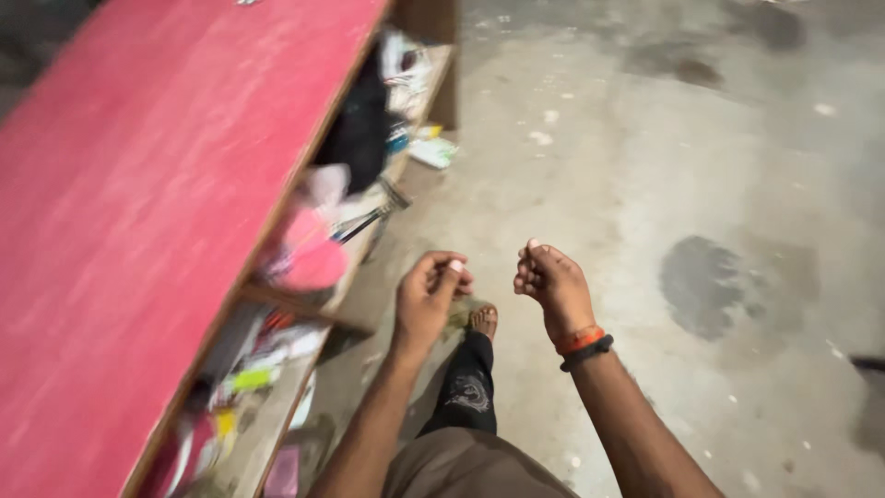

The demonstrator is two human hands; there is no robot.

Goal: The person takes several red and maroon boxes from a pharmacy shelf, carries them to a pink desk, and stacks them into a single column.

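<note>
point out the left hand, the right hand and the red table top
left hand (pixel 426 300), head view, on the back of the curled hand
right hand (pixel 553 281), head view, on the back of the hand above the wristbands
red table top (pixel 138 203), head view, on its bare middle

Matt, scuffed red-painted wooden table top (pixel 138 184), rough stained concrete floor (pixel 645 166), dark printed cloth trouser leg (pixel 468 392)

It looks like a workshop or storeroom: a bare, stained concrete floor (pixel 664 184) stretches beside a rough wooden bench with a worn red top (pixel 138 203), its open shelves (pixel 304 304) crammed with jumbled tools, packets and scraps of cloth.
</note>
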